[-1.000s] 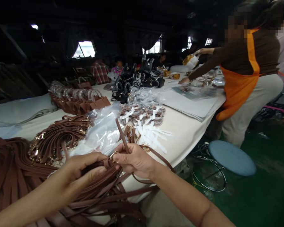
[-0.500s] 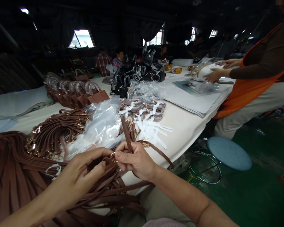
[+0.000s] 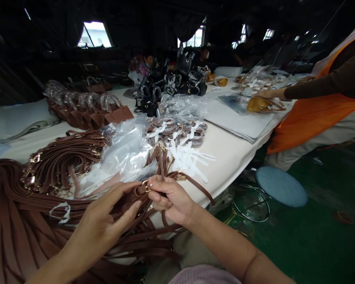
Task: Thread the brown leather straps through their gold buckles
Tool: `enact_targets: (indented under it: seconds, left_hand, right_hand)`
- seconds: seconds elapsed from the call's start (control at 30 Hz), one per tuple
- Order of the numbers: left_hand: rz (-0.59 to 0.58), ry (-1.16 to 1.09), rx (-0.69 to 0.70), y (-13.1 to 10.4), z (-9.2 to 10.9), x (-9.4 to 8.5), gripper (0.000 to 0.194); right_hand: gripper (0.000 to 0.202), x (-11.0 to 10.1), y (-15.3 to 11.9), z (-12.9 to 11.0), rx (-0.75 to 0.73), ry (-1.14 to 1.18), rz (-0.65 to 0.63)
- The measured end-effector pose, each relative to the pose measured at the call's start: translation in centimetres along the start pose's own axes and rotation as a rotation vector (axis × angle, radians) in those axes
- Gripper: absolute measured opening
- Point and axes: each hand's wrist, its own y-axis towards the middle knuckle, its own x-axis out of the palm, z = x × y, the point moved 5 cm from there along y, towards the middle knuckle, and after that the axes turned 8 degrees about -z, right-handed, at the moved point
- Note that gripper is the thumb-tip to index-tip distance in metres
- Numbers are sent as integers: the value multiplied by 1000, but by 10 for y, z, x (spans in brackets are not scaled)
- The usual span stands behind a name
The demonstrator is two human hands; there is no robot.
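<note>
1. Two hands work on one brown strap (image 3: pixel 192 183) at the near edge of the white table (image 3: pixel 230 157).
2. The strap is thin, long and dark brown, like smooth leather. It has a small gold ring (image 3: pixel 145 184) at the end and a shiny gold clip (image 3: pixel 181 177) a bit further along.
3. The right hand (image 3: pixel 170 199) has its fingers closed tight on the strap, right by the gold ring. The strap curves away to the right and hangs down over the table edge.
4. The left hand (image 3: pixel 106 221) has its fingers mostly straight. The thumb and fingertips pinch the strap end next to the ring.
5. Under both hands lies a big heap of brown straps (image 3: pixel 20 221) just like it.
6. Clear plastic bags (image 3: pixel 127 154) sit just behind the hands.
7. White paper strips (image 3: pixel 189 159) lie near the bags.
8. Another person in an orange apron (image 3: pixel 310 114) stands at the far right side of the table, touching a yellow bag (image 3: pixel 258 104).
</note>
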Motion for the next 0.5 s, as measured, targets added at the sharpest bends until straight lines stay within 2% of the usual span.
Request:
enact_targets:
  seconds: [0.13, 0.3, 0.4, 0.5]
  left_hand:
    - [117, 113, 140, 5, 9, 0, 33]
    - [195, 235, 325, 4, 17, 4, 33]
    - [202, 178, 282, 2, 12, 7, 35]
    - [175, 44, 134, 4, 3, 8, 32]
  right_hand:
    - [17, -6, 0, 5, 44, 55, -56]
    - [29, -10, 0, 11, 57, 5, -15]
    - [38, -11, 0, 13, 49, -41, 14]
    - [41, -13, 2, 17, 46, -23, 3]
